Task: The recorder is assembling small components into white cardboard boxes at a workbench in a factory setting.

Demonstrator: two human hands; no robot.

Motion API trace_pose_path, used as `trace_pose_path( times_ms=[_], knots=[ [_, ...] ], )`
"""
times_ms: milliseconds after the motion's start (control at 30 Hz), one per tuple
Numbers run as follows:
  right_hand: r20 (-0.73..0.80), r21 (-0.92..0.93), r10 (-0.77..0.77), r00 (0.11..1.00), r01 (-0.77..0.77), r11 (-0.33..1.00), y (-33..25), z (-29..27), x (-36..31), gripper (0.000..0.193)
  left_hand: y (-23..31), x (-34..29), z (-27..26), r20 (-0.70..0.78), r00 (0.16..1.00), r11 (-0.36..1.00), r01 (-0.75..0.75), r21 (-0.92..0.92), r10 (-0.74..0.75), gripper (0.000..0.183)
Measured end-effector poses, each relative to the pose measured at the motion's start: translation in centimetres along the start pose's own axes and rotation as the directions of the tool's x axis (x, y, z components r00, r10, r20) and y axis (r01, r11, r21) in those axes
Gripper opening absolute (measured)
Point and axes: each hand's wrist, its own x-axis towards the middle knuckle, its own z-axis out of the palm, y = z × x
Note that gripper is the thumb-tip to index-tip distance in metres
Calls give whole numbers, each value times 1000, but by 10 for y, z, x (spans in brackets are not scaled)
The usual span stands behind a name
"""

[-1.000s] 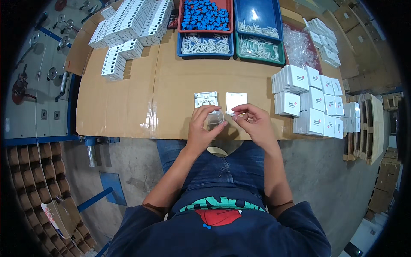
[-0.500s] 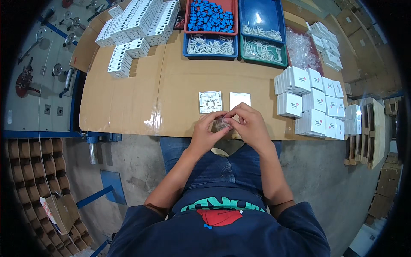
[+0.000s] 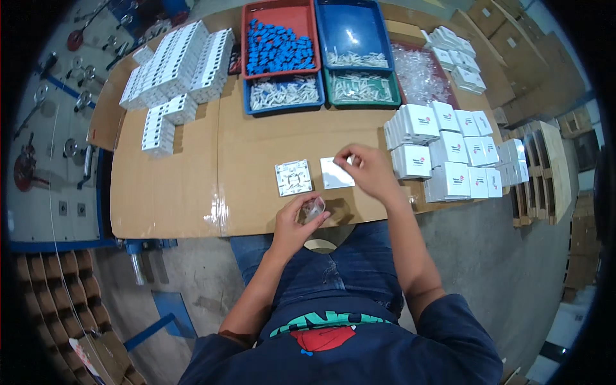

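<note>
My left hand [image 3: 292, 226] is closed round a small clear plastic bag [image 3: 314, 206], held just above the front edge of the cardboard-covered table. Something faintly reddish shows in the bag, too small to name. Over the right side of a flat white square cover [image 3: 335, 178] is my right hand [image 3: 372, 172], thumb and fingers pinched together. What it pinches, if anything, is hidden. Left of the cover lies a white square plastic tray [image 3: 294, 178] with moulded clips inside, its open face up. Neither hand touches this tray.
At the back stand a red bin [image 3: 280, 11] of blue pieces and blue [image 3: 282, 110] and green [image 3: 362, 104] bins of white sleeves. Clear bags [image 3: 420, 74] fill another bin. White boxes are stacked at left [image 3: 170, 64] and right [image 3: 455, 154].
My hands have parted: the right has moved up and right over the white cover. My left hand keeps the bag. The whole view has shifted, with the table lower and further left.
</note>
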Motion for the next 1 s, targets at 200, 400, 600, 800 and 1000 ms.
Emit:
trace_pose_path(
  times_ms=[200,400,600,800,1000],
  knots=[
    [-227,-314,-125,966,48,948,40,-56,113,23,1,-2,3,77,995,998,57,-22,-55,42],
    [-351,-517,-150,924,-58,854,71,-90,234,16,-1,-2,3,109,991,996,79,-41,-74,42],
    [-177,-694,-160,971,-8,720,84,-80,291,14,-8,1,-1,96,990,993,108,-42,-104,42],
    [-151,-700,-66,986,-60,712,98,-62,324,13,-7,8,-3,117,981,987,158,-34,-153,42],
    [-197,-722,-76,977,-92,685,112,-52,337,16,-11,13,-2,143,976,984,170,-47,-162,43]
  ],
)
